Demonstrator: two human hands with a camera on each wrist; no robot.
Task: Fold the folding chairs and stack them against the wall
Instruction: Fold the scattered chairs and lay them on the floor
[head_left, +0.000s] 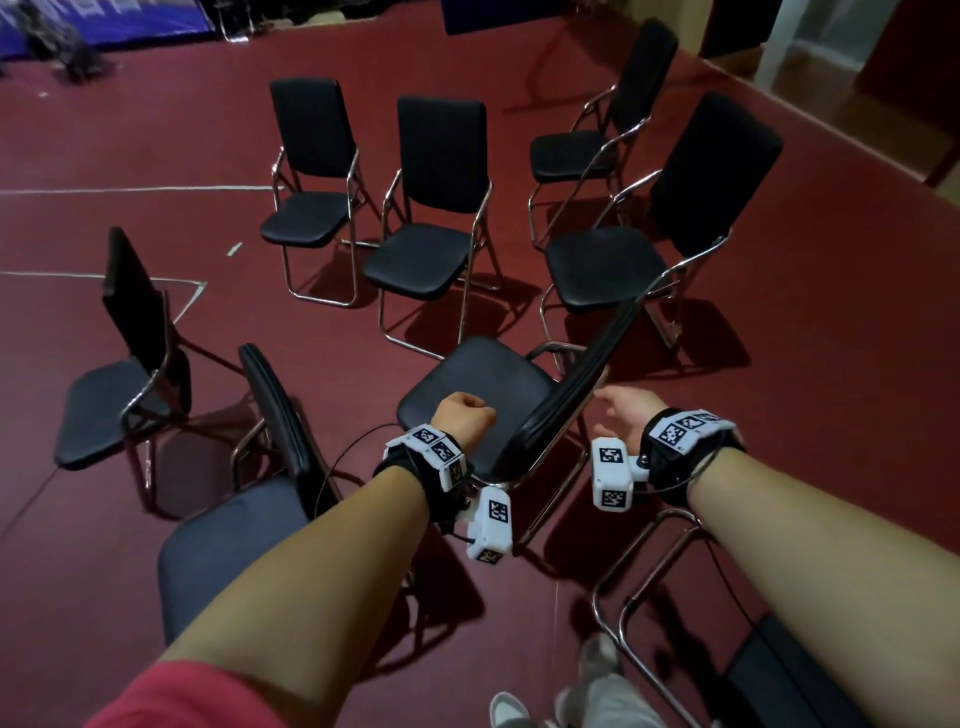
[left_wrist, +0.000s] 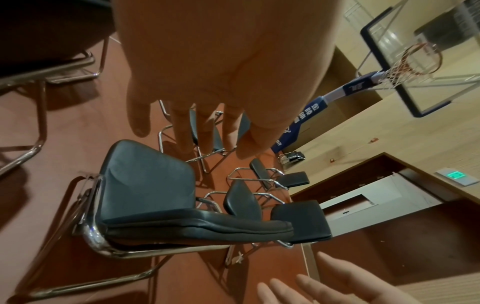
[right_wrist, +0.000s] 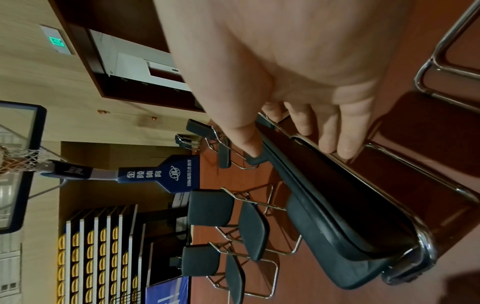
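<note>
The nearest black folding chair stands unfolded in front of me, its seat (head_left: 478, 384) facing away and its padded backrest (head_left: 571, 395) edge-on to me. My left hand (head_left: 465, 413) hovers over the seat with loose fingers (left_wrist: 182, 131) hanging down, holding nothing. To the right of the backrest my right hand (head_left: 621, 410) is held out with relaxed fingers, close to the backrest but apart from it. In the right wrist view the right hand (right_wrist: 311, 127) has its thumb and fingers spread on either side of the backrest's top edge (right_wrist: 337, 205).
Several more unfolded black chairs with chrome frames ring me on the red floor: two at the back (head_left: 436, 171), two at the right (head_left: 675, 208), one at the left (head_left: 119, 374), one close at my left (head_left: 234, 540). A chrome frame (head_left: 675, 597) lies at bottom right. A basketball stand (left_wrist: 389, 61) stands beyond.
</note>
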